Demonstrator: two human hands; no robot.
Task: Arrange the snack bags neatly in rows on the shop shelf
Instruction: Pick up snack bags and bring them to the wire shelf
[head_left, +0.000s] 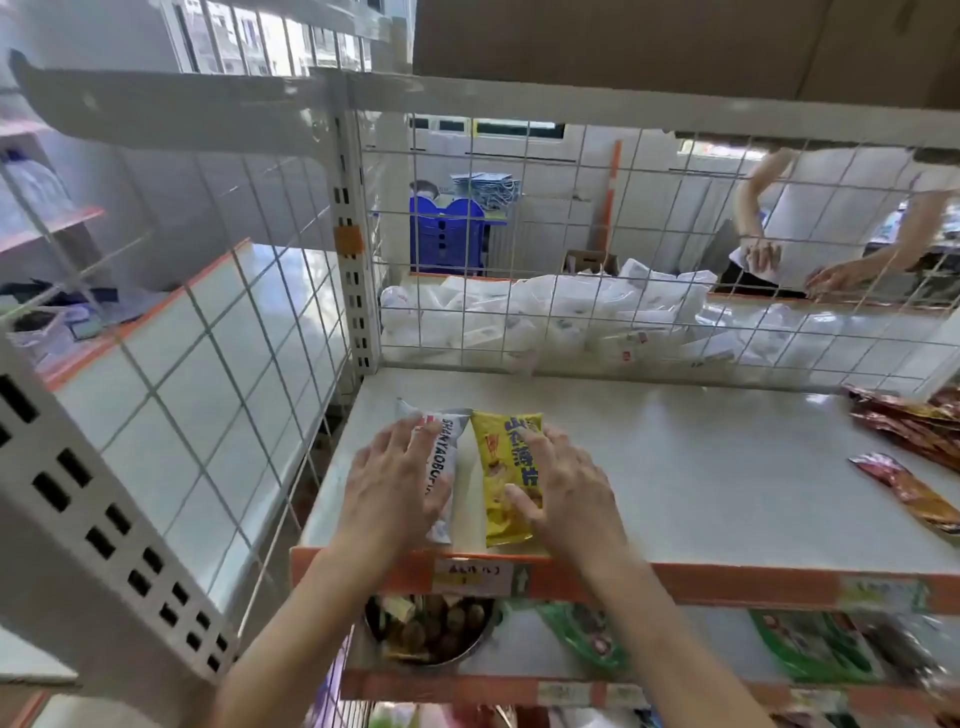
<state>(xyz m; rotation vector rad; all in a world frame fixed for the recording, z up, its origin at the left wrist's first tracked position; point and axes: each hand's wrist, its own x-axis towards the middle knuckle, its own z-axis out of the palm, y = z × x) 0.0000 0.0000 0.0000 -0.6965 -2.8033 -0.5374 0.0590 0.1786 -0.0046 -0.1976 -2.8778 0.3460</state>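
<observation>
Two snack bags lie side by side at the front left of the white shelf (675, 467). The white bag (445, 441) with blue lettering is on the left and the yellow bag (503, 457) is on the right. My left hand (395, 483) rests flat on the white bag with straight fingers. My right hand (566, 483) presses on the right side of the yellow bag, fingers spread and thumb on its lower part. Several red and orange snack bags (914, 431) lie loose at the shelf's right end, and one red-orange bag (914, 493) lies nearer the front.
A white wire grid (571, 249) closes the shelf's back and left side. Behind it lie white packages (545, 317), and another person's hands (831, 275) work there. The lower shelf holds a bowl-shaped pack (431, 629) and green bags (810, 649). An orange price rail (675, 577) edges the front.
</observation>
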